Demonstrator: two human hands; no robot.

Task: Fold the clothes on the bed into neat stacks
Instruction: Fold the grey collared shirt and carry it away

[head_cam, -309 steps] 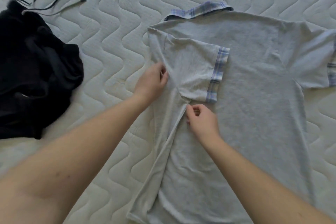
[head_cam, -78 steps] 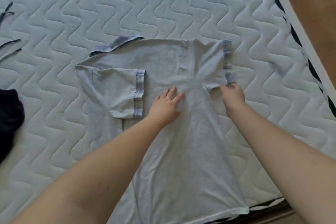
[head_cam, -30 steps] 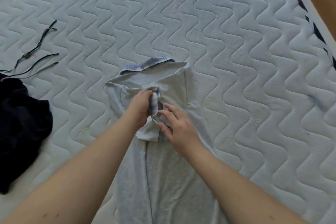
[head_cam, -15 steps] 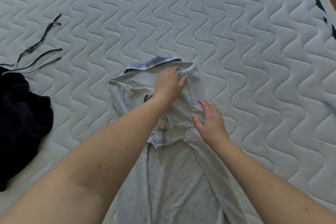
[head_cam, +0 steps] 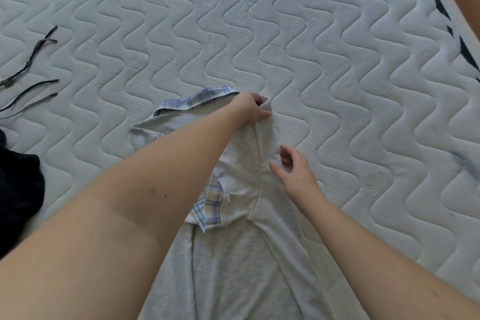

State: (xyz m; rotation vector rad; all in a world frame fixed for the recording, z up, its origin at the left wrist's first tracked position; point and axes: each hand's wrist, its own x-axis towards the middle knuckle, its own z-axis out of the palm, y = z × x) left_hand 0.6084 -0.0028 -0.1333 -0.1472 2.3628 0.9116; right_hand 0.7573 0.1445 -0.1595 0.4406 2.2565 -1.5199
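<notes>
While the left hand (head_cam: 250, 109) pinches the folded shoulder corner of the pale grey cotton polo shirt (head_cam: 241, 254) lying mid-bed towards 6 o'clock, the right hand (head_cam: 293, 173), fingers loose and holding nothing, should smooth the side fold flat before halving lengthwise.

Grey shirt (head_cam: 233, 254) with blue plaid collar (head_cam: 197, 100) flat on my mattress, both sides folded inward, plaid-cuffed sleeve (head_cam: 211, 205) on top, black garment (head_cam: 18, 197) heaped far left.
</notes>
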